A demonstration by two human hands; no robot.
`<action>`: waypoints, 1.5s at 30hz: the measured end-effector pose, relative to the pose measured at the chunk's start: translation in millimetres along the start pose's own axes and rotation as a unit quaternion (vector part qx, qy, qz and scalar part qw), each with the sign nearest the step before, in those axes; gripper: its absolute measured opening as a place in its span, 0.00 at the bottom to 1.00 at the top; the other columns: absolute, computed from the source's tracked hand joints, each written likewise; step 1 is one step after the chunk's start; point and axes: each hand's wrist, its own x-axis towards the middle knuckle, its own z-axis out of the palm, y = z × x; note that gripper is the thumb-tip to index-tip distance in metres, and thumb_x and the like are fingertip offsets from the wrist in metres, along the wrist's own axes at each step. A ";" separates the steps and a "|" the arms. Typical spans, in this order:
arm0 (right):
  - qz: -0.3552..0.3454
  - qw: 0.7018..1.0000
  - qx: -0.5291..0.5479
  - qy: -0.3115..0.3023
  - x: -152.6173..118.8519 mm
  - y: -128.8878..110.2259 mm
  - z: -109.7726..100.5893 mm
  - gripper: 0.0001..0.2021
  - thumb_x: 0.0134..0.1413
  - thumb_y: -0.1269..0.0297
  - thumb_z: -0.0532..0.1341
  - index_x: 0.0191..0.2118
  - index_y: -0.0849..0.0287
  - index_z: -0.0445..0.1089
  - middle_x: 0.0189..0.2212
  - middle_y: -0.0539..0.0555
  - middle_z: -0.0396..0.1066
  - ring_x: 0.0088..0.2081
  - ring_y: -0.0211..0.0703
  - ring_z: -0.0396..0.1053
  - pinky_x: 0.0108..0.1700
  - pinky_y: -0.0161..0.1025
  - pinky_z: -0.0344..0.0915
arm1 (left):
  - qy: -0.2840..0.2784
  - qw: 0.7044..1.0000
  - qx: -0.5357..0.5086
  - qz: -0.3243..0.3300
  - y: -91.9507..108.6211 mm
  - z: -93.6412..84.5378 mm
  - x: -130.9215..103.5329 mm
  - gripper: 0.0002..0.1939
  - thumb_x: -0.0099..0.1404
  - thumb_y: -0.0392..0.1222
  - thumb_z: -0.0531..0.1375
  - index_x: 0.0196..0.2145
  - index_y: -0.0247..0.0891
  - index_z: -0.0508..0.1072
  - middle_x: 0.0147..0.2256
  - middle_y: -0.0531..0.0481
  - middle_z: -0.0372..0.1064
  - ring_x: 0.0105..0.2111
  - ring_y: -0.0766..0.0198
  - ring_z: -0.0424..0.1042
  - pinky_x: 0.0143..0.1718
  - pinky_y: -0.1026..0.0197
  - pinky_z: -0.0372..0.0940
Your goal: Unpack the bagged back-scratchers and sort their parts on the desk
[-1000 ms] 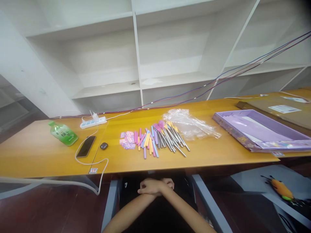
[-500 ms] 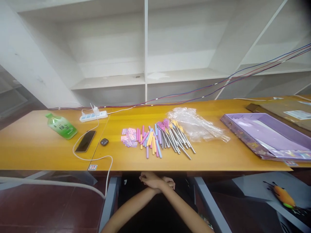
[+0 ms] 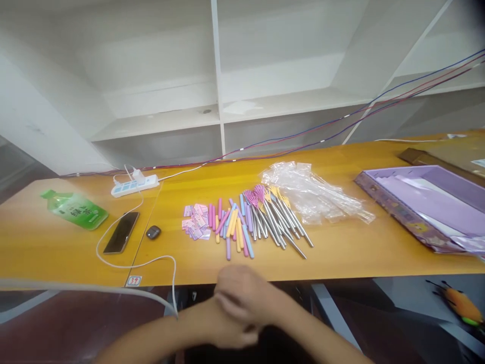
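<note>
My right hand (image 3: 244,290) lies across my left wrist at the table's front edge, its blurred fingers curled down round it. Beneath it is my left hand (image 3: 235,333), partly covered and smeared, so its fingers cannot be made out. Just beyond the hands lies a pile of short pastel tubes (image 3: 233,225) in pink, yellow, blue and purple. Against it on the right are metal rods with small pink and yellow hand-shaped ends (image 3: 275,217), like back scratchers. Small printed pink and purple cards (image 3: 197,222) lie on the left. Neither hand touches these things.
Clear plastic bags (image 3: 318,194) lie behind the rods. A purple box tray (image 3: 413,202) stands at the right. To the left are a green bottle (image 3: 76,210), a phone (image 3: 122,232), a black earbud case (image 3: 153,232) and a power strip (image 3: 136,186) with a white cable.
Both crossed hands have risen from the lap towards the table edge and look larger. The camera view has tilted and shifted slightly. The things on the table lie as before.
</note>
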 end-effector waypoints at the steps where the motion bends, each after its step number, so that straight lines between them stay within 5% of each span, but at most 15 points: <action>1: 0.024 0.998 -0.033 0.045 -2.3 12.2 -22.1 0.10 0.70 0.66 0.55 0.36 0.57 0.70 0.31 0.53 0.71 0.34 0.43 0.66 0.38 0.39 0.60 | 0.028 0.999 0.017 -0.009 -13.0 -19.2 3.1 0.09 0.71 0.39 0.61 0.47 0.40 0.78 0.47 0.45 0.79 0.44 0.56 0.76 0.48 0.57 0.72; 4: 0.165 0.966 -0.139 0.142 -14.1 63.2 -77.1 0.13 0.71 0.67 0.52 0.32 0.56 0.66 0.29 0.53 0.70 0.31 0.42 0.65 0.36 0.39 0.58 | 0.159 0.979 0.089 -0.094 -61.9 -80.5 22.0 0.11 0.74 0.35 0.53 0.37 0.40 0.74 0.37 0.46 0.74 0.37 0.57 0.72 0.41 0.56 0.67; 7: 0.349 0.888 -0.269 0.130 -22.2 107.0 -105.8 0.12 0.72 0.64 0.53 0.35 0.57 0.68 0.34 0.56 0.73 0.34 0.45 0.69 0.35 0.40 0.56 | 0.237 0.946 0.152 -0.158 -107.4 -119.3 45.7 0.03 0.72 0.38 0.57 0.39 0.40 0.71 0.39 0.46 0.71 0.40 0.54 0.71 0.43 0.54 0.65; 10: 0.457 0.831 -0.309 0.073 -23.3 124.3 -110.9 0.13 0.73 0.58 0.54 0.40 0.58 0.72 0.41 0.59 0.76 0.37 0.48 0.72 0.37 0.40 0.57 | 0.230 0.946 0.140 -0.182 -133.3 -122.9 58.4 0.05 0.73 0.43 0.59 0.39 0.40 0.70 0.36 0.48 0.69 0.38 0.55 0.70 0.41 0.54 0.64; 14: 0.514 0.799 -0.312 0.016 -20.3 124.2 -106.1 0.18 0.73 0.51 0.55 0.44 0.60 0.74 0.43 0.63 0.78 0.39 0.51 0.75 0.39 0.41 0.60 | 0.216 0.957 0.083 -0.177 -144.7 -102.6 57.3 0.05 0.70 0.41 0.62 0.42 0.40 0.71 0.34 0.51 0.69 0.34 0.57 0.70 0.39 0.55 0.64; 23: 0.524 0.771 -0.359 -0.033 -5.0 135.5 -97.9 0.15 0.68 0.60 0.56 0.50 0.65 0.72 0.44 0.66 0.79 0.44 0.56 0.78 0.42 0.42 0.63 | 0.240 0.953 0.044 -0.179 -156.8 -88.7 54.0 0.19 0.62 0.32 0.62 0.51 0.40 0.71 0.34 0.52 0.71 0.38 0.56 0.71 0.41 0.55 0.65; 31: 0.555 0.758 -0.343 0.005 -0.7 148.9 -98.8 0.13 0.69 0.63 0.54 0.46 0.64 0.73 0.40 0.65 0.79 0.39 0.53 0.78 0.37 0.40 0.59 | 0.286 0.939 0.014 -0.192 -158.7 -89.8 50.7 0.20 0.66 0.33 0.58 0.55 0.40 0.70 0.34 0.53 0.68 0.33 0.59 0.70 0.39 0.57 0.65; 34: 0.541 0.773 -0.322 0.076 1.2 146.8 -112.0 0.11 0.69 0.63 0.55 0.41 0.62 0.72 0.36 0.63 0.78 0.36 0.51 0.75 0.35 0.40 0.57 | 0.301 0.934 -0.006 -0.190 -159.3 -94.0 48.2 0.19 0.70 0.35 0.55 0.58 0.40 0.69 0.38 0.49 0.72 0.37 0.57 0.73 0.41 0.56 0.66; 37: 0.469 0.819 -0.254 0.212 16.7 142.1 -128.8 0.10 0.68 0.61 0.56 0.36 0.58 0.69 0.30 0.57 0.75 0.32 0.47 0.71 0.34 0.40 0.56 | 0.313 0.930 -0.048 -0.185 -159.0 -104.7 50.7 0.18 0.72 0.37 0.53 0.58 0.40 0.69 0.43 0.45 0.75 0.43 0.55 0.75 0.45 0.54 0.67; 41: 0.334 0.865 0.005 0.374 59.4 145.0 -133.9 0.15 0.69 0.49 0.57 0.34 0.54 0.65 0.23 0.48 0.67 0.25 0.40 0.66 0.30 0.37 0.59 | 0.309 0.929 -0.084 -0.188 -150.4 -125.8 65.8 0.16 0.73 0.37 0.52 0.55 0.40 0.71 0.41 0.47 0.76 0.41 0.56 0.75 0.46 0.55 0.68; 45: 0.281 0.801 0.302 0.433 91.2 165.4 -109.0 0.23 0.59 0.36 0.64 0.38 0.54 0.68 0.19 0.42 0.61 0.19 0.37 0.61 0.23 0.34 0.59 | 0.324 0.926 -0.095 -0.169 -142.9 -132.4 75.9 0.13 0.73 0.37 0.52 0.50 0.39 0.72 0.38 0.49 0.75 0.38 0.58 0.74 0.44 0.57 0.67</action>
